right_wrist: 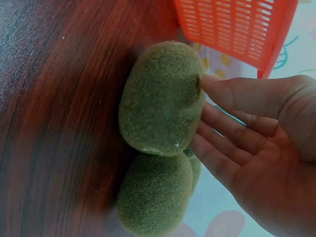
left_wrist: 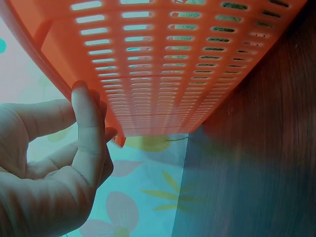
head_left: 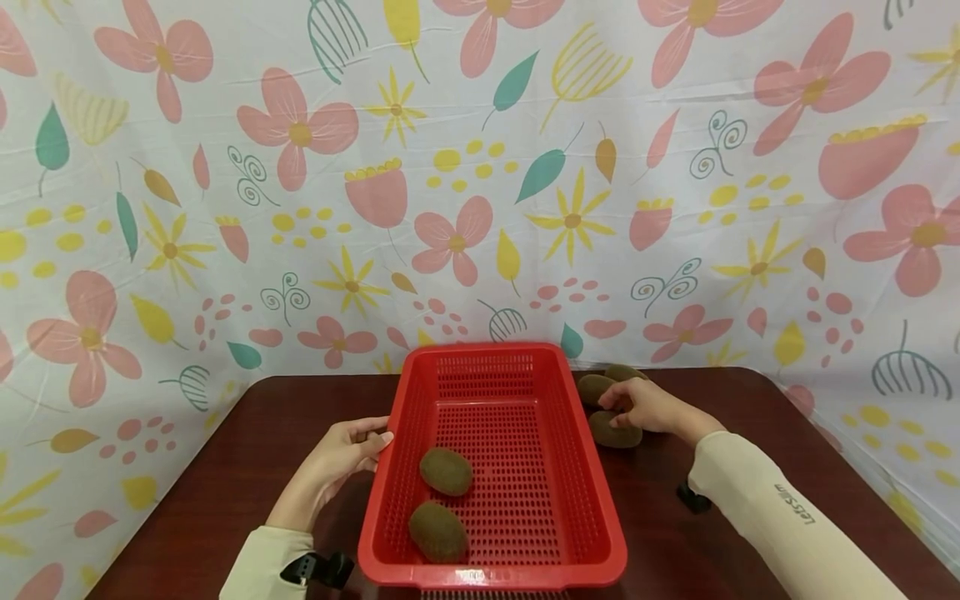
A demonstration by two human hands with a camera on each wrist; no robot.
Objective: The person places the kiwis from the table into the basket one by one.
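A red plastic basket [head_left: 491, 575] with slotted walls stands on the dark table, two brown fuzzy kiwis [head_left: 446, 472] lying in its left part. My left hand [head_left: 347, 457] holds the basket's left rim, thumb and fingertips at the edge; the left wrist view shows it beside the slotted wall [left_wrist: 163, 94]. Right of the basket, my right hand [head_left: 637, 406] reaches down over a cluster of three kiwis. Its thumb tip touches the upper side of the nearest kiwi [right_wrist: 163, 98], and its extended fingers reach behind it. That kiwi rests against another kiwi [right_wrist: 155, 195]; a third is mostly hidden.
A floral cloth [head_left: 457, 167] hangs behind and beside the table [head_left: 187, 492]. The basket's back end stands close to it. Dark straps with small devices [head_left: 318, 571] sit on the wrists.
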